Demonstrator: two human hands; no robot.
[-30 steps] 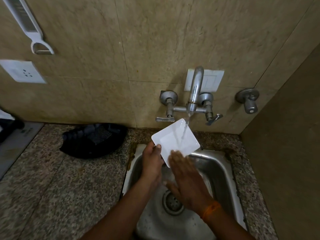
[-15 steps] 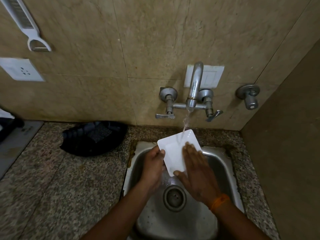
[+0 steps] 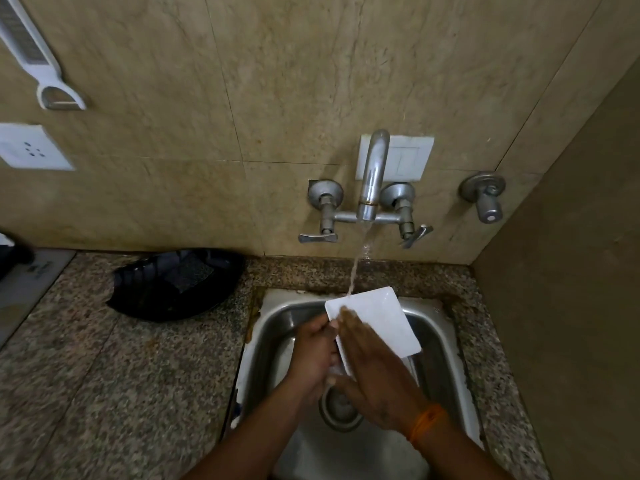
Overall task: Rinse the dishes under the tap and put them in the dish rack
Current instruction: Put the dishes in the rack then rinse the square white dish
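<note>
— Item one?
— White square plate point(image 3: 379, 322), tilted, held over the steel sink point(image 3: 436, 327). Its far edge meets the stream of water point(image 3: 360, 261) falling from the tap point(image 3: 372, 178).

— The hands?
— Left hand point(image 3: 313, 351): fingers curled, gripping the plate's left edge, thumb on the near face. Right hand point(image 3: 375, 379): fingers straight and together, laid flat on the plate's face, fingertips point(image 3: 346, 315) near its upper left corner. Nothing is held in that hand; it only presses. Orange band point(image 3: 427, 422) on the right wrist.

— Below the fingers?
— The sink drain point(image 3: 337, 408), partly covered by both hands.

— Left of the fingers?
— Speckled granite table point(image 3: 104, 375), bearing a black tray-like thing point(image 3: 173, 285) with a dark pad in it. I cannot tell what it is.

— Beyond the fingers?
— Tiled wall point(image 3: 277, 81). Two lever handles flank the spout; a separate valve point(image 3: 485, 197) sits well to the right. White switch plate point(image 3: 410, 161) behind the spout, white socket point(image 3: 33, 148) far left, and a white peeler point(image 3: 38, 60) hanging above it.
</note>
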